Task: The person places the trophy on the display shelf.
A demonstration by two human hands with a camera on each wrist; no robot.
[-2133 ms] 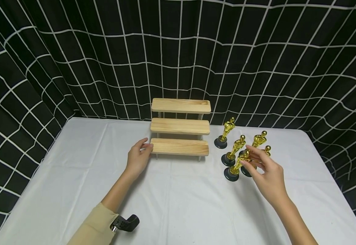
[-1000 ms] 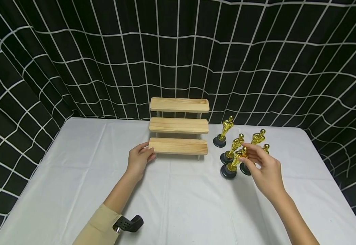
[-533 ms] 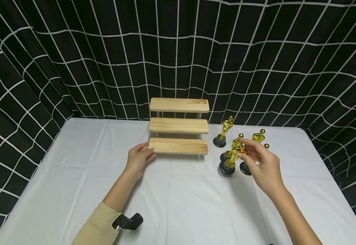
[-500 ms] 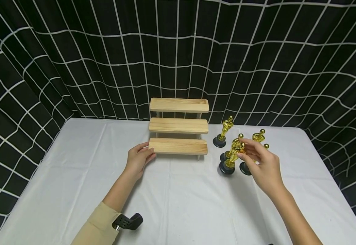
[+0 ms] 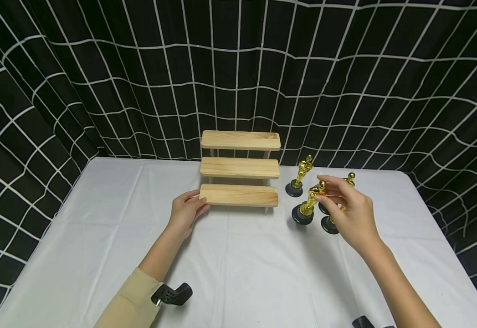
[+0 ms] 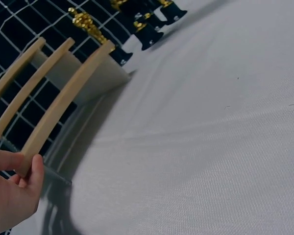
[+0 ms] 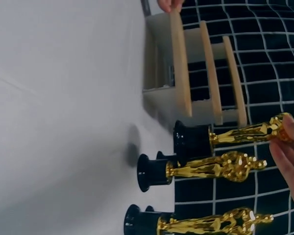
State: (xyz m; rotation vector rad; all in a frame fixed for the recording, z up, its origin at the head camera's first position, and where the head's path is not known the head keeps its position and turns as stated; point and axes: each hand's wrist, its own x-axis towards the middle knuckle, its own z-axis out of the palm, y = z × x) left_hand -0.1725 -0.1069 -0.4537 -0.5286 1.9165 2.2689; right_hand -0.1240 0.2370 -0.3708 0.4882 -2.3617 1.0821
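A three-tier wooden display stand (image 5: 238,168) stands at the back middle of the table. My left hand (image 5: 186,213) grips the left end of its lowest shelf (image 5: 240,195), thumb on top; the left wrist view shows the fingers wrapped about the board's end. My right hand (image 5: 352,210) pinches a gold statuette trophy (image 5: 306,207) by its upper body between thumb and fingers. In the right wrist view this trophy's black base (image 7: 192,141) hangs off the cloth, with a shadow below.
One trophy (image 5: 302,176) stands just right of the stand. Others, such as the trophy (image 7: 201,170) in the right wrist view, are grouped by my right hand, partly hidden in the head view. White cloth (image 5: 230,273) covers the table; a black gridded curtain (image 5: 238,68) hangs behind.
My right hand has moved up and slightly left with the front trophy, which now covers the one behind it. My left hand went from touching the lowest shelf's end to gripping it.
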